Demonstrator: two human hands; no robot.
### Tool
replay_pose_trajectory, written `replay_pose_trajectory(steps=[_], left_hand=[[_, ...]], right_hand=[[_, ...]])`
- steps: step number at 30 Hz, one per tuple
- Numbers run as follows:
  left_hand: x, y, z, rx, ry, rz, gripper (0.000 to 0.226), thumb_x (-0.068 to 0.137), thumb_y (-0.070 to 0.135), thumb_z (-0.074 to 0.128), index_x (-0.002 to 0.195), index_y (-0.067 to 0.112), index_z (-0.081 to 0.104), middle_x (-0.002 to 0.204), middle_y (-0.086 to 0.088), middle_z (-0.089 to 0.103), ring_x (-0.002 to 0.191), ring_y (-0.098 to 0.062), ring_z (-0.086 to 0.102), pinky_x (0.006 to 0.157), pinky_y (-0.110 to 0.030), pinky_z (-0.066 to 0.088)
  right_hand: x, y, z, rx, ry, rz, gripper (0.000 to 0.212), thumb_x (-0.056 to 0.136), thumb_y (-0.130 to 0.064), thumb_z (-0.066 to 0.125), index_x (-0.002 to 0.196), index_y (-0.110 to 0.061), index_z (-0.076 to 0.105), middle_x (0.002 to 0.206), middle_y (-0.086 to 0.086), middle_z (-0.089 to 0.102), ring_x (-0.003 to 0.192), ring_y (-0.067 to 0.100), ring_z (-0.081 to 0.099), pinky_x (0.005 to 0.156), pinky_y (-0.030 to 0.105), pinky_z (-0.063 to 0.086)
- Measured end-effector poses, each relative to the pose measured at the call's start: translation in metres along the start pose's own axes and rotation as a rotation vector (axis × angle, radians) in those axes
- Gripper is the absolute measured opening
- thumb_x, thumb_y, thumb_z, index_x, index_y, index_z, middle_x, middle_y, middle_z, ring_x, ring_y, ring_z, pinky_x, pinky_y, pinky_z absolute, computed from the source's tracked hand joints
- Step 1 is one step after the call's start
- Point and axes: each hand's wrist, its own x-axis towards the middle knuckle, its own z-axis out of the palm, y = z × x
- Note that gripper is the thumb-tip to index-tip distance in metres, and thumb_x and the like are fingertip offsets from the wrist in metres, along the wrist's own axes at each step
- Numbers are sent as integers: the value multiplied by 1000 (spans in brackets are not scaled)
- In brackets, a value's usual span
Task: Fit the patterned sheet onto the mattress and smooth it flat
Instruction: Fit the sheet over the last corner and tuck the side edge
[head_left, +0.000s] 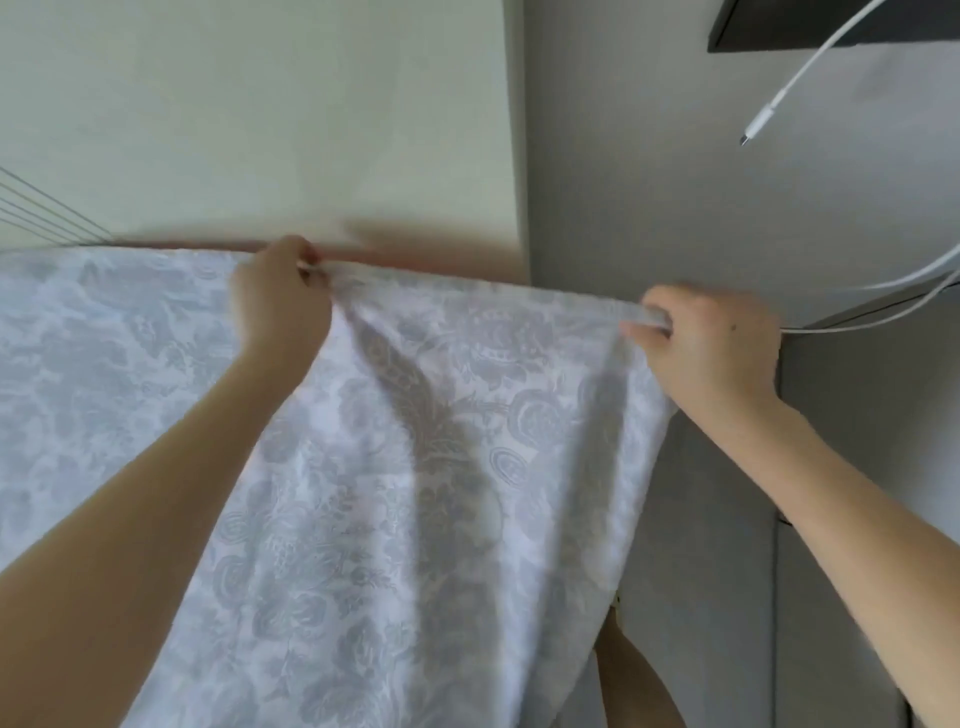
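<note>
Grey-white, the patterned sheet (415, 467) we are fitting is stretching between left hand (283, 296) and right hand (711, 343), both gripping its edge; next, probably, tugging it over the mattress corner.

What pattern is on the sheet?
Pale grey floral, paisley-like damask on white; sheet, head view.

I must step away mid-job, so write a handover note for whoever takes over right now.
Left hand grips the far edge of the white fabric sheet with grey floral pattern; right hand grips the same edge near its right corner.
The sheet lies flat at left. Deep folds run between the hands, and the right side hangs loose.
Done: sheet spread.
Left: fit this corner, smooth the folds.
White cable hangs close by on the right.
</note>
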Motion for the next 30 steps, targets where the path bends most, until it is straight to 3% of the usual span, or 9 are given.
replay_pose_trajectory(steps=[2,5,8,11,13,16,20,26,30], left_hand=[[11,0,6,-197,29,-67,28,84,3,43,104,9,61,91,-13,68,90,-30,61,69,-30,40],[5,-12,18,-451,-169,-65,35,83,-3,40,111,18,46,100,-7,69,86,-28,62,69,-34,49],[-16,-31,21,-499,-362,36,49,88,-8,43,126,23,47,124,8,55,106,-13,58,83,-18,45],[-23,-43,26,-423,-355,-31,36,92,3,44,113,29,58,131,22,47,55,-7,50,52,-19,44],[-22,-45,27,-291,-267,-144,25,94,11,45,109,20,63,133,8,54,46,-12,43,49,-24,39],[-18,-45,28,-92,-164,-252,30,97,20,44,122,14,58,124,-11,61,89,-26,60,72,-29,42],[4,-42,40,-42,-313,-202,42,99,32,33,137,19,45,134,-12,53,124,-32,46,104,-42,36],[27,-36,79,342,-763,-98,51,94,56,18,139,42,37,153,3,27,142,-25,16,115,-48,9],[29,-42,69,-4,-706,-205,55,85,65,34,128,38,54,141,-1,47,136,-26,30,116,-49,6]], right_hand=[[16,-1,24,-26,138,45,14,72,-20,67,72,-8,63,66,14,62,64,36,58,51,29,29],[34,-2,70,-67,-167,255,21,87,-9,58,107,-4,64,103,20,62,99,39,54,71,39,43],[31,-11,89,-69,-282,329,32,89,-4,54,121,-7,58,115,18,59,108,38,52,78,40,45],[12,-40,87,46,-229,242,22,92,-13,51,110,-9,63,106,13,63,101,33,56,70,33,39],[-4,-67,86,151,-196,147,23,95,-23,47,100,-10,66,97,9,64,93,30,58,65,30,32],[-13,-103,91,265,-280,47,34,98,-35,42,112,-11,62,109,6,64,101,27,58,74,33,43],[5,-125,114,232,-447,87,50,98,-41,39,140,-14,36,142,5,43,122,27,46,90,35,42],[31,-108,143,161,-515,-10,38,96,-42,45,120,-15,58,121,8,54,109,29,52,79,34,43],[41,-96,125,149,-269,-236,32,93,-31,51,80,-9,69,80,7,66,77,28,62,56,27,31]])
